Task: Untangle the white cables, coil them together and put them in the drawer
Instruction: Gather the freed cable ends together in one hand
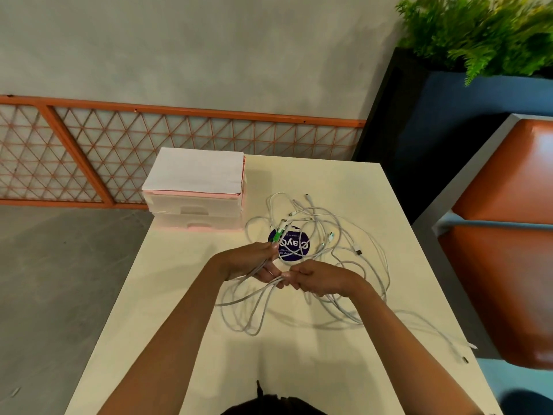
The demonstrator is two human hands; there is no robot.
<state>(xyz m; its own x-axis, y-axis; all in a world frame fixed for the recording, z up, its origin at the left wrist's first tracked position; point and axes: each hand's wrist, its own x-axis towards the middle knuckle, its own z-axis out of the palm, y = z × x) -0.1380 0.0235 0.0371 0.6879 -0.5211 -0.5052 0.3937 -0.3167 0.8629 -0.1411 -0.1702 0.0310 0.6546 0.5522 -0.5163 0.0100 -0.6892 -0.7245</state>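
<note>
Where the two hands meet above the cream rectangular bench, we see the left hand curled round a bundle of strands from the tangled white cables, with a green plug jutting beyond its fingertips. The right hand, just beside it, grips the same strands in curled fingers. Loops hang from both hands onto the bench. The remaining tangle lies beyond and to the right, partly over a round purple sticker. We find the small pink-and-translucent plastic drawer unit, topped by a white sheet, at the far left corner, apart from the cables.
</note>
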